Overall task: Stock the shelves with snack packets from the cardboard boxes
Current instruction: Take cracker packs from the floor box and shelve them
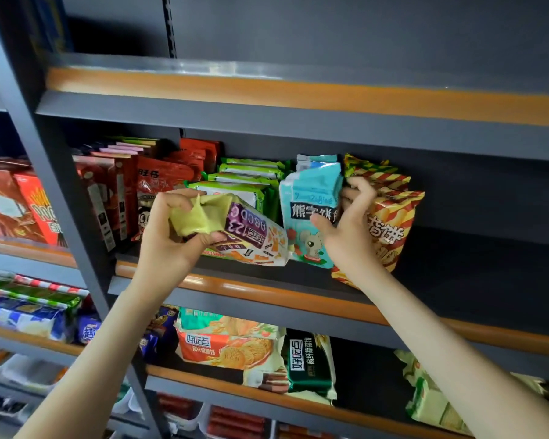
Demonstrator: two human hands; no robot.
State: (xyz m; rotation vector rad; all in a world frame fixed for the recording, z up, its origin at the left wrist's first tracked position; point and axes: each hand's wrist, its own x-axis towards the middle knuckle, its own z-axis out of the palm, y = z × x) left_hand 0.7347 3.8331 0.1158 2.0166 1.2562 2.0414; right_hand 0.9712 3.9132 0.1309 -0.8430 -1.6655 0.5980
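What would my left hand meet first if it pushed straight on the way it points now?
Likely the light blue bear packet: the yellow-green packet in the left hand points at it, nearly touching; depth unclear.

Honestly, a lot got lost here. The left grip (175, 229) scrunched the top end of the yellow packet (251, 236), so the print there was covered. That packet also blocked the lower half of the green packets (244, 179) behind it, near the front edge of the shelf (282, 296). On the right grip (349, 223), the fingertips curled round the right side of the blue packet (311, 198) and vanished against the striped packet (393, 223), whose left part the palm hid. The pale green packet (425, 397) at bottom right was cut by the forearm. The boxes (0, 201) at far left were blurry and cropped, and the red packs (235, 423) along the bottom were chopped off too.
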